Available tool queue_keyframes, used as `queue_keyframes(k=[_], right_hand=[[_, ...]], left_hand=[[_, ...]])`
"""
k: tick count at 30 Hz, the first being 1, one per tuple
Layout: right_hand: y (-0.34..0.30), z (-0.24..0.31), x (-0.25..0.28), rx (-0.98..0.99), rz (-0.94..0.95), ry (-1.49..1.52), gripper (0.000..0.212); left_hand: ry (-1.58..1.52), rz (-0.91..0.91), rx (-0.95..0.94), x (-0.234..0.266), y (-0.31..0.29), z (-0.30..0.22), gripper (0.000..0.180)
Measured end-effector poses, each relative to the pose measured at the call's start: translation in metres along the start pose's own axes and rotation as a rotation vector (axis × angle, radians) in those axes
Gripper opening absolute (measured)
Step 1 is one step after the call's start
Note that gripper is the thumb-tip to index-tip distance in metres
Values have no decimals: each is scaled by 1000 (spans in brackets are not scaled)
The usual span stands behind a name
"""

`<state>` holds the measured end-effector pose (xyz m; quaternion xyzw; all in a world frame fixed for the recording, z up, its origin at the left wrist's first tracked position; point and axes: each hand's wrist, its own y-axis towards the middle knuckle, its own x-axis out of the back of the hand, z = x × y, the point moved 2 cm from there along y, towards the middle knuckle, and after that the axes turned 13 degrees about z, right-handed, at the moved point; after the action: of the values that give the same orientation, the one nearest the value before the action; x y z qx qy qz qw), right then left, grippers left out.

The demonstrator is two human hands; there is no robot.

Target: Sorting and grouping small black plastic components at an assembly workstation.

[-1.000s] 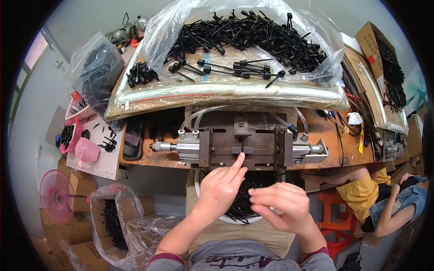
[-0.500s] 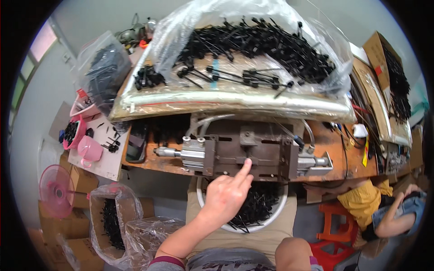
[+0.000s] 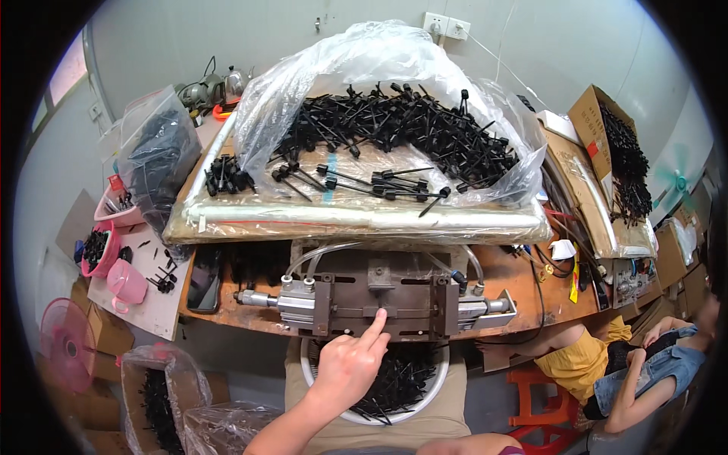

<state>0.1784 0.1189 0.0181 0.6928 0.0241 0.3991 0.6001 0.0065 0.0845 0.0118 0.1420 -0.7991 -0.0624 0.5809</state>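
Observation:
My left hand [image 3: 347, 371] reaches up from the lower edge, index finger stretched out and a second finger beside it. Its fingertip touches the small dark block in the middle of a brown metal clamping fixture [image 3: 349, 286]. No held object shows in that hand; its other fingers are partly hidden. Silver air cylinders [image 3: 297, 309] flank the fixture. Beneath my hand, a white round tub [image 3: 442, 383] full of black plastic pieces rests between my legs. Only a bit of my right arm shows at the bottom edge, and the right hand is out of sight.
Behind the fixture, a clear plastic bag [image 3: 254, 121] spills black stemmed parts [image 3: 402, 121] over a wrapped board. Pink containers [image 3: 127, 282] and a phone [image 3: 205, 280] are at left. An open carton [image 3: 595, 125] sits at right. Another person [image 3: 644, 371] sits near a red stool [image 3: 531, 402].
The view has tilted up and shifted, so the bench appears lower and further left. My left fingertip stays on the fixture's middle block. Less of my right arm shows.

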Motion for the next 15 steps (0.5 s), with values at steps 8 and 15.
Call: queue_keyframes(k=[8, 15], right_hand=[[24, -44, 34, -381, 308, -273, 29], [57, -97, 49, -354, 261, -267, 27]], left_hand=[[-17, 8, 16, -1, 0, -1, 22], [-17, 16, 22, 0, 0, 0, 22]])
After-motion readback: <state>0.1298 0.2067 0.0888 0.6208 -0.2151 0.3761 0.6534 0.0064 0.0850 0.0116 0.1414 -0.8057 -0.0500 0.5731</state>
